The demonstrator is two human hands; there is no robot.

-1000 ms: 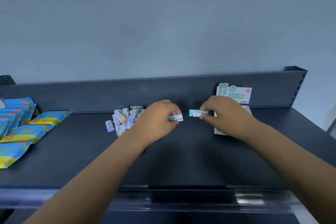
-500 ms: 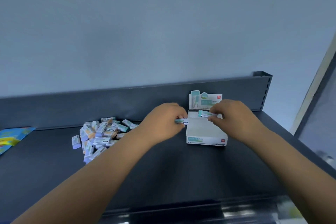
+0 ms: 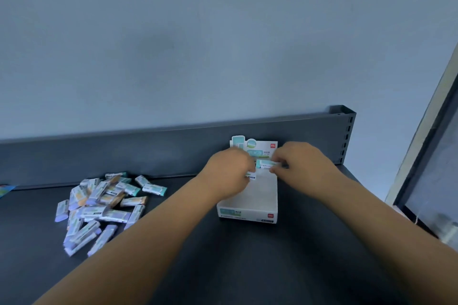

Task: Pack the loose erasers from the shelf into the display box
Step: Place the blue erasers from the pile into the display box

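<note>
Right fingers [image 3: 279, 157] pinch a teal eraser [image 3: 265, 163], left fingers [image 3: 246, 164] a second eraser [image 3: 251, 176] (half hidden), above the display box [image 3: 250, 207].

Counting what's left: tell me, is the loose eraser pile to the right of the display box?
No, the eraser pile lies left of the display box.

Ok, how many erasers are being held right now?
2. The left hand pinches a white eraser over the display box; the right hand pinches a teal-ended eraser beside it. More may be hidden inside the hands.
</note>
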